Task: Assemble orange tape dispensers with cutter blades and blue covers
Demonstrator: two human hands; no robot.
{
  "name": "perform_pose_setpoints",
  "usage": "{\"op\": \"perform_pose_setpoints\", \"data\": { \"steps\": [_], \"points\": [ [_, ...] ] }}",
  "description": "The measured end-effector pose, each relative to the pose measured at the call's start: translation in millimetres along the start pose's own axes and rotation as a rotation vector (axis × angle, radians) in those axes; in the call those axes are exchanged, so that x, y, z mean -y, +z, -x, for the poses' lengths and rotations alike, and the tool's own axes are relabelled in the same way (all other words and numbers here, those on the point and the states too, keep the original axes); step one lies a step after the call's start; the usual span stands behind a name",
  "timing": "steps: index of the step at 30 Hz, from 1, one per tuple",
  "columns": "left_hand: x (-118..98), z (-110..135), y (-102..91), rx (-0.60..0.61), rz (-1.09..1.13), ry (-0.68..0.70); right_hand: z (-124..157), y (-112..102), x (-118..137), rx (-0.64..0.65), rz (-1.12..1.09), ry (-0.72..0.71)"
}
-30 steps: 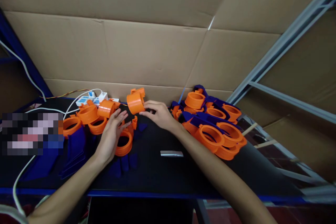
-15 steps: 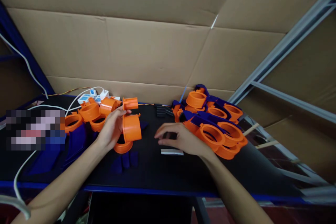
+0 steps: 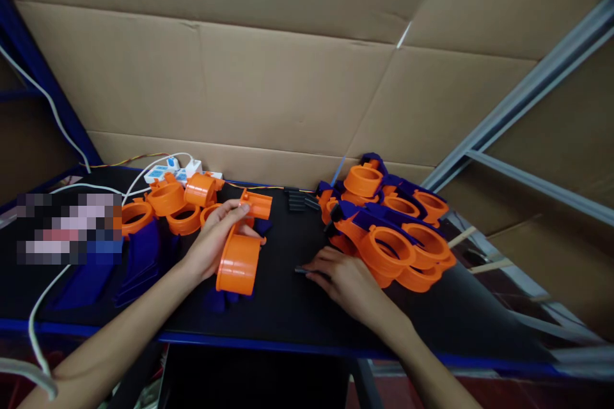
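My left hand [image 3: 211, 244] grips an orange plastic cylinder part [image 3: 240, 254] with a side tube, held tilted above the black table [image 3: 288, 307]. My right hand [image 3: 343, 275] lies low on the table with its fingers bent down over a small flat strip [image 3: 302, 270], which is mostly hidden under them. Small dark blue pieces [image 3: 223, 299] lie just below the orange part.
Loose orange rings and cylinders [image 3: 167, 204] lie at the left with blue flat parts [image 3: 139, 259]. A pile of orange-and-blue assemblies [image 3: 393, 230] sits at the right. Small black blocks [image 3: 297, 199], a white power strip [image 3: 165, 172] and cables are at the back. Cardboard walls stand behind.
The orange part passed from my right hand to my left and came down toward me. My right hand dropped onto the small strip on the table.
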State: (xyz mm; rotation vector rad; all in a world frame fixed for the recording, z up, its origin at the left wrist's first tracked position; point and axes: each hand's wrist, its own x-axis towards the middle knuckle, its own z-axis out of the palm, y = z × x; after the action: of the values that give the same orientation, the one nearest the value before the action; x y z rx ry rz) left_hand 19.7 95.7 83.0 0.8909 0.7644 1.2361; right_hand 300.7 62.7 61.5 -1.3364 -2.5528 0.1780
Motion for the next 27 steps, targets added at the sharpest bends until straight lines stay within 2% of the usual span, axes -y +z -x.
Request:
{"op": "perform_pose_setpoints", "data": {
  "steps": [3,8,10,14,18,23,27],
  "points": [
    [1.5,3.1,3.6,0.074,-0.076,-0.030,-1.7,-1.7,0.9,-0.072,-0.116,0.017],
    [6.1,7.2,9.6,0.183,-0.105,-0.019,-11.9,-24.8,13.8,-0.384,-0.377,0.134],
    [9.3,7.6,10.4,0.208,-0.081,-0.018,-19.6,-34.5,23.0,-0.447,-0.455,0.145],
    [13.6,8.4,10.8,0.283,-0.055,-0.042,-38.9,-41.2,37.2,-0.447,-0.480,0.103],
    [13.7,9.8,11.7,0.316,-0.046,-0.057,-53.5,-32.9,38.0,-0.433,-0.458,0.101],
    [14.5,10.0,10.5,0.315,-0.084,-0.077,-62.3,-18.7,35.7,-0.466,-0.432,0.043],
    [13.2,10.1,9.3,0.259,-0.140,-0.106,-73.7,-15.1,36.2,-0.468,-0.390,-0.025]
  ]
}}
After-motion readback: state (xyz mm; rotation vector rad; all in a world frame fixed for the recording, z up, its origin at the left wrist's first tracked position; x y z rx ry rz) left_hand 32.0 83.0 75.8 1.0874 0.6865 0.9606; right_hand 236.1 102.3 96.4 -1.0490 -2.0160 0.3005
